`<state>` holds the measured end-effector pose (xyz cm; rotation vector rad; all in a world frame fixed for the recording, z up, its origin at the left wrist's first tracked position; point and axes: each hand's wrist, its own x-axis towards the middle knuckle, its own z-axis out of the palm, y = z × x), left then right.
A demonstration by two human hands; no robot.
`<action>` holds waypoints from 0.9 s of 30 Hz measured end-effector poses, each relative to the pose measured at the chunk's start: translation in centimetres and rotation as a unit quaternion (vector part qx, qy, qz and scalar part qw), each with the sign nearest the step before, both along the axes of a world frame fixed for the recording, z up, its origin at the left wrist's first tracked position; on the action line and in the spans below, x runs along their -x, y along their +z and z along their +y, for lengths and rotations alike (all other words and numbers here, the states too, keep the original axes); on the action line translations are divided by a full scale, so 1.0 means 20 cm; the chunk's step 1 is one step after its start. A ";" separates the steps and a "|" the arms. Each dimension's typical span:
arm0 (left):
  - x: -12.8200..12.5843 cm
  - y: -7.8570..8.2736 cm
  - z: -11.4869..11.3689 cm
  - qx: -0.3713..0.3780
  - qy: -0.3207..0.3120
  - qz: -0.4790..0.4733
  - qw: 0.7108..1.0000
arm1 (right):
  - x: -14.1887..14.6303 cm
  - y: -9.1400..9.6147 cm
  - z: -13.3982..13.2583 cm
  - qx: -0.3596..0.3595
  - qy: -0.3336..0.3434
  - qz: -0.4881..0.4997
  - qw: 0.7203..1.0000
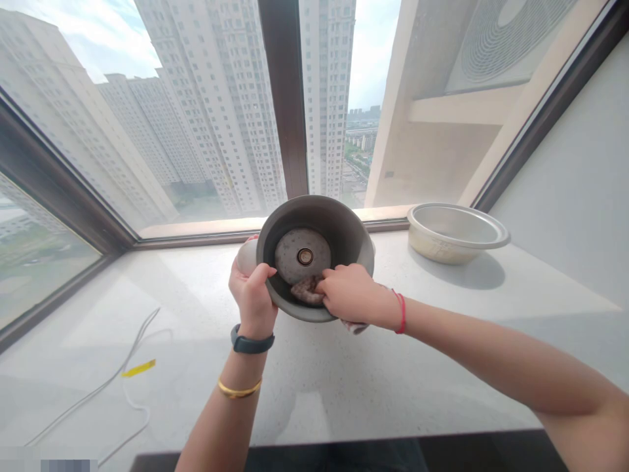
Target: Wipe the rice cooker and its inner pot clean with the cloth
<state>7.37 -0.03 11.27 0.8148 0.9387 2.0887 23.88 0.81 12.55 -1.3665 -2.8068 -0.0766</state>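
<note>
A rice cooker body (344, 229) is tipped toward me on the white counter, its dark inside and round heating plate (302, 254) facing the camera. My left hand (251, 288) grips its left rim, thumb inside. My right hand (350, 294) presses a brownish cloth (305, 290) against the lower inside wall, fingers closed on the cloth.
A metal inner pot (455, 231) stands on the counter at the right near the wall. A white power cord (132, 357) with a yellow tag (139, 368) trails across the counter (344, 387) at the left. Windows run along the back and left. A dark edge lies at the front.
</note>
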 end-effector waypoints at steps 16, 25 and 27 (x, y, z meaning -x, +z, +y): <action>0.05 0.02 0.05 0.039 -0.004 -0.008 0.999 | -0.32 -0.10 0.32 -0.214 -0.104 0.367 0.899; 0.06 0.01 0.06 0.038 0.006 -0.005 0.999 | -0.27 -0.24 -0.03 -0.181 -0.086 0.288 0.936; 0.06 0.01 0.06 0.041 0.007 -0.007 0.999 | -0.30 -0.14 0.09 -0.184 -0.091 0.260 0.944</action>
